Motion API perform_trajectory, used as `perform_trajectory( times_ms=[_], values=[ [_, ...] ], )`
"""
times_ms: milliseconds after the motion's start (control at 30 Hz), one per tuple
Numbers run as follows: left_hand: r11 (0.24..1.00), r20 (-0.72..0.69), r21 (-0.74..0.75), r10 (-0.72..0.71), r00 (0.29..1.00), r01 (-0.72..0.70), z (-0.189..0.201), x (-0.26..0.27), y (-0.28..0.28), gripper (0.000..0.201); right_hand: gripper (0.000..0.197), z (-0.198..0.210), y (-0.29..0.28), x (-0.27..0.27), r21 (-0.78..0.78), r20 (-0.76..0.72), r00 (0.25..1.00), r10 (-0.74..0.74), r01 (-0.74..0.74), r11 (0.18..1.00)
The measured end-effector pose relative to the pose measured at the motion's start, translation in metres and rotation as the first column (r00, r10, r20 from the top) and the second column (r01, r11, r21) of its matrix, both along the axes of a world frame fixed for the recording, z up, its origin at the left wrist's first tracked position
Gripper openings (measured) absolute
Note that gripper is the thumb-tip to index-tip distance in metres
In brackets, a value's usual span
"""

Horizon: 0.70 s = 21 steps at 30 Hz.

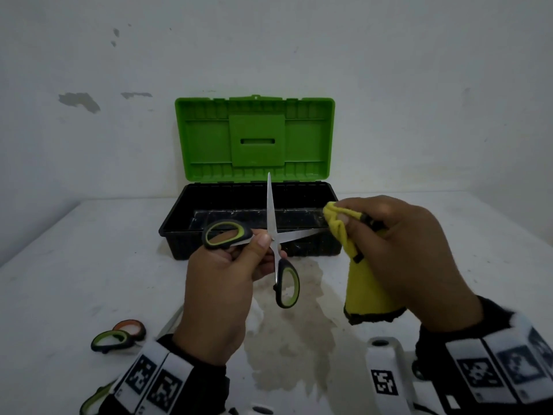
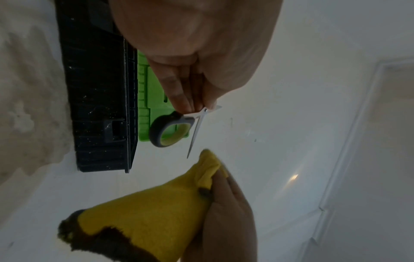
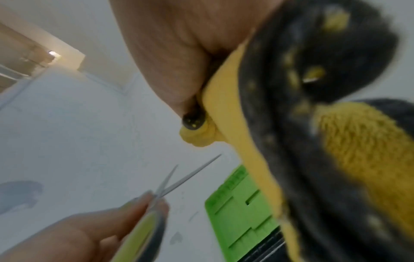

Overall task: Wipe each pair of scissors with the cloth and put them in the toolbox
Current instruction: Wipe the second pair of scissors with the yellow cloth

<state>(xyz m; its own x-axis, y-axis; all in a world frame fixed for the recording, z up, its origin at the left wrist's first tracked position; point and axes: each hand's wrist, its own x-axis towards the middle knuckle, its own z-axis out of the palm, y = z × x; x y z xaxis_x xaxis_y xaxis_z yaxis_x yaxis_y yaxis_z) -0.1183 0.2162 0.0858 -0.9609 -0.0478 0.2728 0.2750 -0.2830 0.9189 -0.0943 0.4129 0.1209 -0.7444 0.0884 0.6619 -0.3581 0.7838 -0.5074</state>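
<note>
My left hand (image 1: 239, 265) pinches a pair of black-and-green scissors (image 1: 270, 217) at the pivot, blades spread wide, one pointing up, the other to the right. My right hand (image 1: 389, 244) grips a yellow cloth (image 1: 363, 286) with a dark edge, bunched at the tip of the right-pointing blade. The left wrist view has the scissors (image 2: 179, 129) under my fingers and the cloth (image 2: 161, 212) just past the blade tip. In the right wrist view the cloth (image 3: 257, 141) fills the right side, the scissors (image 3: 170, 184) below. The toolbox (image 1: 248, 232) stands open behind, black base, green lid up.
More scissors lie on the white table at the lower left: a green-handled pair (image 1: 110, 339), an orange-handled one (image 1: 130, 326) and another green handle (image 1: 95, 399) at the bottom edge. A stain (image 1: 293, 324) marks the table in front of the toolbox. A wall rises close behind.
</note>
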Motion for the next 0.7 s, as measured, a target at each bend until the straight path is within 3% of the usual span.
perform_trajectory(
  times_ms=[167, 433, 700],
  values=[
    [0.999, 0.029, 0.015, 0.028, 0.999, -0.028, 0.001, 0.002, 0.004, 0.009, 0.028, -0.017, -0.035, 0.001, 0.186, -0.077, 0.988, 0.132, -0.116, 0.976],
    [0.997, 0.059, 0.076, 0.005, 0.998, -0.01, 0.004, 0.006, 0.001, 0.014, 0.021, -0.024, -0.036, -0.004, 0.093, -0.145, 0.985, 0.089, -0.076, 0.993],
    [0.994, 0.069, 0.104, -0.047, 0.996, 0.04, 0.005, 0.007, -0.003, 0.012, 0.022, -0.025, -0.028, -0.001, 0.125, -0.131, 0.988, 0.086, -0.07, 0.99]
  ],
)
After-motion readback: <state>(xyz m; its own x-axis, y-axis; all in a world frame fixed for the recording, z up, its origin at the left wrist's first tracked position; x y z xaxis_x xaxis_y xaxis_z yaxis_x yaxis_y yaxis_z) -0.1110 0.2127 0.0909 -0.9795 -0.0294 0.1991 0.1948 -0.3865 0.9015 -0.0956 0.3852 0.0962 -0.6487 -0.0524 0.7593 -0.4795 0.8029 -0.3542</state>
